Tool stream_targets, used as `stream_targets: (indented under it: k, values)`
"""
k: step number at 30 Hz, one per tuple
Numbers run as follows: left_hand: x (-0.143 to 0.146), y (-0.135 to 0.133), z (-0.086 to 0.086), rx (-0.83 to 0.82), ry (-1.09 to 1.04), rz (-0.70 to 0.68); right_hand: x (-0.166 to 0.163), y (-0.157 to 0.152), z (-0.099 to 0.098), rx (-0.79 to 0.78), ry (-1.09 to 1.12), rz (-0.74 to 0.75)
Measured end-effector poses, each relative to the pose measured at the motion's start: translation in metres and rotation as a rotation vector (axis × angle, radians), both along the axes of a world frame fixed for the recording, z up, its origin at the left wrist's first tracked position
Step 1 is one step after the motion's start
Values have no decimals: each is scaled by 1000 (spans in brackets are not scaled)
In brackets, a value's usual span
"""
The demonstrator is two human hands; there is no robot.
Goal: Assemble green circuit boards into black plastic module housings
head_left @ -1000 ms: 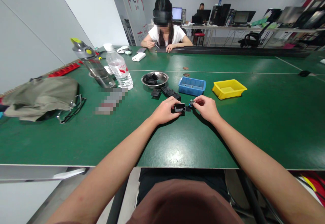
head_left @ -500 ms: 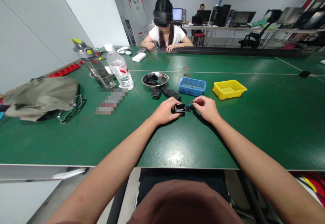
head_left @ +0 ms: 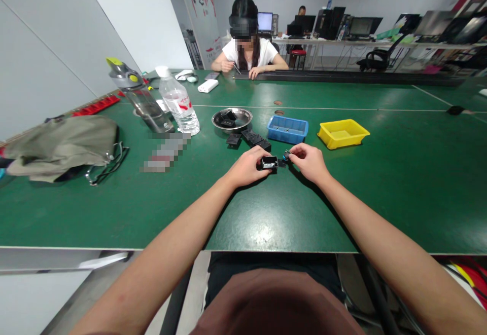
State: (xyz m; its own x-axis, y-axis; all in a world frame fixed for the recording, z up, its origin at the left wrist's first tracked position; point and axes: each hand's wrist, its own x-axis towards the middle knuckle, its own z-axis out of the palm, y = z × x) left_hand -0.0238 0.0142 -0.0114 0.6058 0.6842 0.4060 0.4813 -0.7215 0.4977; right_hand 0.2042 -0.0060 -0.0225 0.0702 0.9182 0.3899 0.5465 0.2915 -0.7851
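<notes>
**Black box in your left hand, small part pinched in your right**

Your left hand [head_left: 249, 166] is part-closed, fingers and thumb curled round the left side of a small black box [head_left: 270, 162] low over the green table [head_left: 262, 223]. Your right hand [head_left: 308, 161] is nearly shut, thumb and fingertips pinching a small blue-and-dark part [head_left: 286, 155], just right of the box.

The pinch looks slight, so the part could slip and drop between your hands if your fingertips roll. The box could tilt or skid if pushed from the right, since your left grip seems one-sided. Loose black pieces [head_left: 256, 139] just beyond your left fingers could be nudged by your knuckles.

The box looks rectangular and hollow, its open face towards you, with a pale rim and a whitish glint inside. The part's finer detail is too small to tell.
</notes>
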Motion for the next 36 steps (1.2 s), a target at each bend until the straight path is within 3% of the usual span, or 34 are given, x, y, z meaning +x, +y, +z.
stream_targets:
  k: [36]
  values:
    - [0,1,-1,-12,5,2,1,1,-1,-3,-13,-15]
